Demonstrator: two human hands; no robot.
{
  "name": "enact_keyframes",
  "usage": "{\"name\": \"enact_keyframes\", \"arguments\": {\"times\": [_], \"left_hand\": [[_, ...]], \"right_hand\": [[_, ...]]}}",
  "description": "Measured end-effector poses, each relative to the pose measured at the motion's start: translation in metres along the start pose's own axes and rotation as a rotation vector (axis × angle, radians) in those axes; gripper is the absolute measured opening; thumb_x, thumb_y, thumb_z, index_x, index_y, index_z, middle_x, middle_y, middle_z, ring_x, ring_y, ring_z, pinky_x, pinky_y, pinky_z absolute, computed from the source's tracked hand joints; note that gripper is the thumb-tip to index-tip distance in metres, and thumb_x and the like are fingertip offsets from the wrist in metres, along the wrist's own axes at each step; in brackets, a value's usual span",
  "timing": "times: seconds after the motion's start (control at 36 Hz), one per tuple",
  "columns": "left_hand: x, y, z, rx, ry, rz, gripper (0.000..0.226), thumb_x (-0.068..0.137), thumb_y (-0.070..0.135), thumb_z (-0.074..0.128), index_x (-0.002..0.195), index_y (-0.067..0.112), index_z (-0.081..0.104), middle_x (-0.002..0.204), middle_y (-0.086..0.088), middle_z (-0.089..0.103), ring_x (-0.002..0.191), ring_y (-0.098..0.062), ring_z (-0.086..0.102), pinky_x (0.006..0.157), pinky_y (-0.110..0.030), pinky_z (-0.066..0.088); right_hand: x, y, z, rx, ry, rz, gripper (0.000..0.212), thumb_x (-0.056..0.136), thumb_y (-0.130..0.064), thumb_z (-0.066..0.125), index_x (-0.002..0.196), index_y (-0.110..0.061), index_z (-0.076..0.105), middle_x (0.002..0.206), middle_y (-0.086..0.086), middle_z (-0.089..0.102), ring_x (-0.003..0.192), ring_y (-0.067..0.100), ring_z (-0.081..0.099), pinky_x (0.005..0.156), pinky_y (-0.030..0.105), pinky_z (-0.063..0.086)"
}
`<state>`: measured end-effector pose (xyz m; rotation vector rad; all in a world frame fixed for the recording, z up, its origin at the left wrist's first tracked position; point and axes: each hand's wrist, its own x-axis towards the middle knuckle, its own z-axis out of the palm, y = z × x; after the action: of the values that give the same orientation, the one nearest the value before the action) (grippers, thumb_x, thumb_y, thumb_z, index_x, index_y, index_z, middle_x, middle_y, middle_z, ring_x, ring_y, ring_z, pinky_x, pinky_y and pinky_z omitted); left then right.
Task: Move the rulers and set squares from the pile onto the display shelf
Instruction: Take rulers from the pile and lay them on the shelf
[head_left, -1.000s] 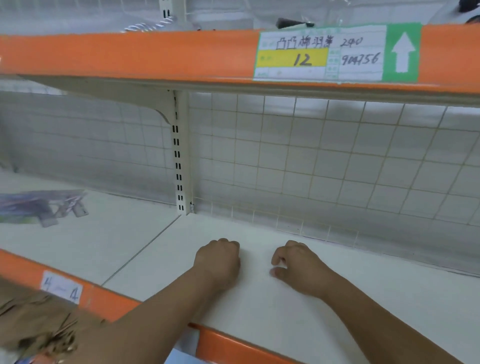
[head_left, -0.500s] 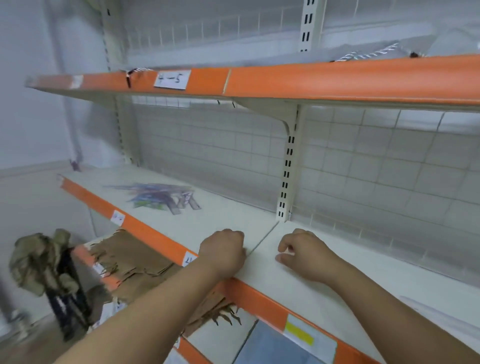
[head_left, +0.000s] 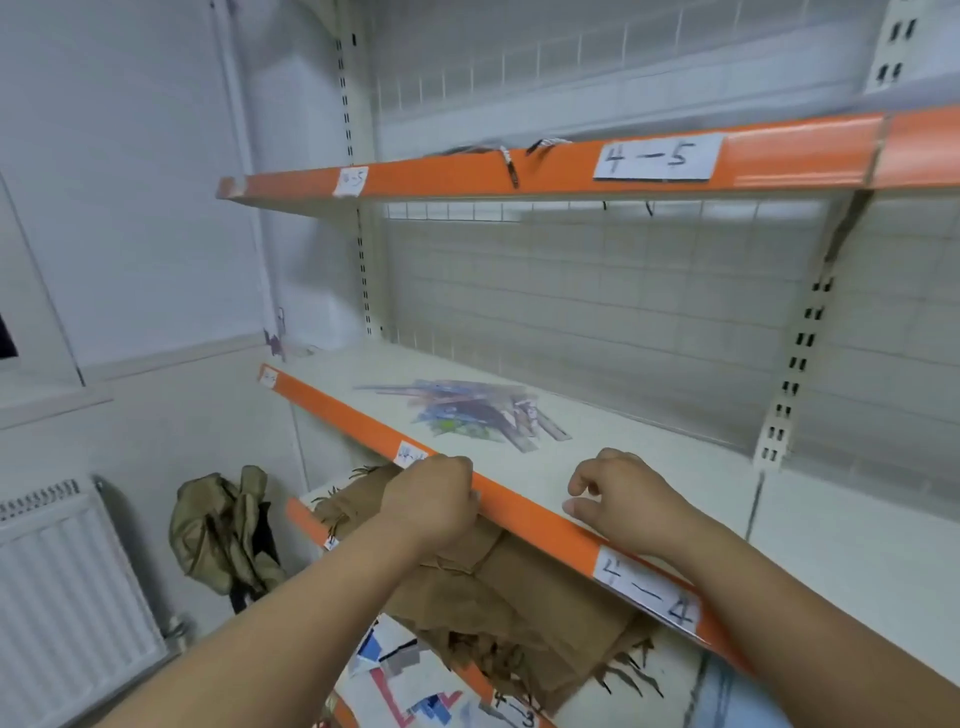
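Left hand (head_left: 434, 501) and right hand (head_left: 623, 499) both curled, empty, so a rushed grab could skid that loose pile (head_left: 467, 415) off the shelf (head_left: 675, 452).

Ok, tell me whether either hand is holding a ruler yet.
No: the left hand and right hand are curled and empty, while the pile of rulers lies on the shelf beyond them.
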<state>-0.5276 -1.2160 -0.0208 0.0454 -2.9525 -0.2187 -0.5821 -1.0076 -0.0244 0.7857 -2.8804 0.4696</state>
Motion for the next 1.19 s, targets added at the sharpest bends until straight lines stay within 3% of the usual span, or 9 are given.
{"name": "enact_keyframes", "arguments": {"times": [0.11, 0.31, 0.5, 0.75, 0.94, 1.08, 1.19], "left_hand": [[0.018, -0.031, 0.002, -0.001, 0.015, -0.014, 0.025, 0.098, 0.029, 0.042, 0.105, 0.01, 0.057, 0.102, -0.007, 0.059, 0.084, -0.02, 0.051, 0.072, -0.032, 0.045], [0.07, -0.076, 0.005, 0.014, 0.007, -0.065, 0.028, 0.098, 0.032, 0.042, 0.109, 0.011, 0.056, 0.11, -0.006, 0.058, 0.101, -0.023, 0.055, 0.079, -0.032, 0.045], [0.138, -0.113, 0.002, 0.019, 0.009, -0.11, 0.026, 0.097, 0.03, 0.043, 0.111, 0.013, 0.056, 0.115, -0.007, 0.058, 0.107, -0.023, 0.055, 0.083, -0.031, 0.044], [0.202, -0.139, 0.017, 0.039, -0.032, -0.096, 0.024, 0.095, 0.025, 0.044, 0.111, 0.011, 0.055, 0.119, -0.009, 0.057, 0.11, -0.025, 0.055, 0.087, -0.033, 0.045], [0.23, -0.173, 0.034, 0.076, -0.102, -0.101, 0.031, 0.095, 0.024, 0.047, 0.124, 0.015, 0.054, 0.129, -0.005, 0.053, 0.12, -0.022, 0.052, 0.095, -0.033, 0.044], [0.248, -0.196, 0.042, 0.077, -0.181, -0.09, 0.029, 0.092, 0.022, 0.051, 0.119, 0.01, 0.055, 0.127, -0.006, 0.055, 0.118, -0.022, 0.053, 0.093, -0.034, 0.044], [0.263, -0.202, 0.043, 0.061, -0.188, -0.042, 0.036, 0.093, 0.026, 0.052, 0.127, 0.014, 0.049, 0.13, -0.008, 0.049, 0.121, -0.024, 0.05, 0.095, -0.036, 0.044]], "right_hand": [[0.035, -0.015, 0.007, -0.013, -0.003, -0.007, 0.023, 0.09, -0.041, 0.056, 0.104, -0.024, 0.061, 0.098, -0.006, 0.045, 0.106, 0.018, 0.047, 0.087, 0.028, 0.04], [0.11, -0.025, 0.022, -0.011, -0.014, -0.02, 0.022, 0.09, -0.04, 0.056, 0.105, -0.025, 0.061, 0.101, -0.005, 0.045, 0.109, 0.017, 0.045, 0.087, 0.028, 0.039], [0.193, -0.028, 0.035, -0.017, 0.04, -0.052, 0.015, 0.088, -0.026, 0.054, 0.095, -0.019, 0.065, 0.095, -0.002, 0.049, 0.099, 0.018, 0.051, 0.08, 0.027, 0.041], [0.258, -0.018, 0.051, -0.047, -0.005, -0.029, 0.017, 0.091, -0.023, 0.051, 0.101, -0.024, 0.063, 0.098, -0.004, 0.049, 0.104, 0.017, 0.049, 0.087, 0.028, 0.043], [0.289, -0.003, 0.065, -0.162, -0.021, 0.001, 0.031, 0.095, -0.021, 0.046, 0.124, -0.025, 0.057, 0.122, 0.002, 0.052, 0.114, 0.023, 0.044, 0.094, 0.031, 0.043], [0.303, -0.003, 0.076, -0.309, -0.124, -0.004, 0.039, 0.096, -0.019, 0.042, 0.135, -0.023, 0.045, 0.133, 0.004, 0.045, 0.117, 0.026, 0.039, 0.098, 0.034, 0.041], [0.31, 0.0, 0.083, -0.357, -0.212, 0.006, 0.046, 0.095, -0.025, 0.042, 0.141, -0.023, 0.037, 0.138, 0.003, 0.045, 0.117, 0.026, 0.039, 0.1, 0.033, 0.039]]}}
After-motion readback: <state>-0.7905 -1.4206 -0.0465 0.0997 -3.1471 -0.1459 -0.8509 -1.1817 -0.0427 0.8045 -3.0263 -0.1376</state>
